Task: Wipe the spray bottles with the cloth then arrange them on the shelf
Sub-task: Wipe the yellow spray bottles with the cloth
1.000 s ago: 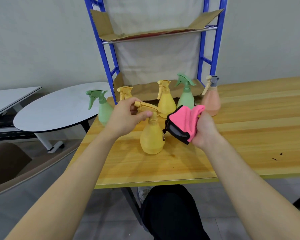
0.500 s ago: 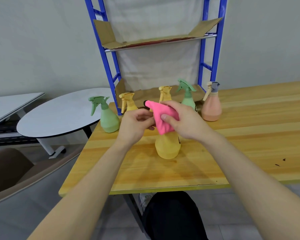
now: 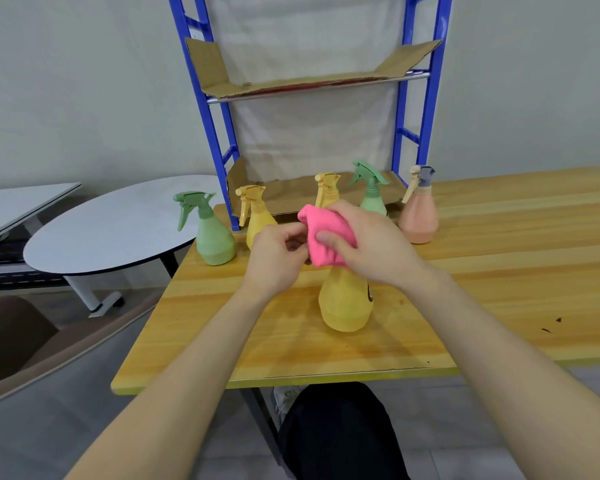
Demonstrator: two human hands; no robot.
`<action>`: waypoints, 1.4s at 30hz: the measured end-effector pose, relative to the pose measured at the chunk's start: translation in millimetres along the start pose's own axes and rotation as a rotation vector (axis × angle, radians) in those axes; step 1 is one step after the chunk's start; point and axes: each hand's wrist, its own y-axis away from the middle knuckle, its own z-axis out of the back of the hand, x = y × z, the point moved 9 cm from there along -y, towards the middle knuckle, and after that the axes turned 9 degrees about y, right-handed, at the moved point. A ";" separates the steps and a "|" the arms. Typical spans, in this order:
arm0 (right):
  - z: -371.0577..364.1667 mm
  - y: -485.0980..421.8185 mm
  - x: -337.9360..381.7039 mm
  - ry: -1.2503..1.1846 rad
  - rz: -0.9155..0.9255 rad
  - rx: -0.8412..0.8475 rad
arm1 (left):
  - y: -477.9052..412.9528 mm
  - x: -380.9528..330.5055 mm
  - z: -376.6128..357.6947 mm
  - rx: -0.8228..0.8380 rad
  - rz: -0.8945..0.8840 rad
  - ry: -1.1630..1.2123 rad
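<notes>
Right hand (image 3: 371, 244) on top, fingers wrapped round the pink cloth (image 3: 323, 237) over the yellow spray bottle (image 3: 347, 303) standing on the table (image 3: 499, 271). Left hand (image 3: 278, 251) curls alongside, grip hidden.

The scene is evenly and fairly brightly lit by soft, diffuse light that seems to come from overhead. The yellow bottle (image 3: 345, 303) casts only a faint shadow on the wooden table (image 3: 499, 237), whose top shows a mild sheen but no hard glare. The wide lens bows the blue shelf posts (image 3: 201, 64) and stretches the forearms (image 3: 187, 375) toward the bottom edge. Fine detail looks slightly soft throughout.
</notes>
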 end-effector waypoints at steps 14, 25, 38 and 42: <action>0.4 -2.8 -18.8 -0.292 -0.288 -0.029 | -3.3 -8.0 -0.8 -0.074 0.015 -0.019; -12.8 38.7 -24.6 -0.207 -0.177 -0.157 | 7.0 4.8 13.0 -0.121 0.011 0.154; -9.3 15.7 21.6 -0.077 0.106 -0.204 | 14.0 19.4 17.9 -0.089 0.031 0.167; -22.3 21.6 -16.6 -0.349 -0.190 -0.221 | 17.5 29.4 24.4 -0.137 0.095 0.211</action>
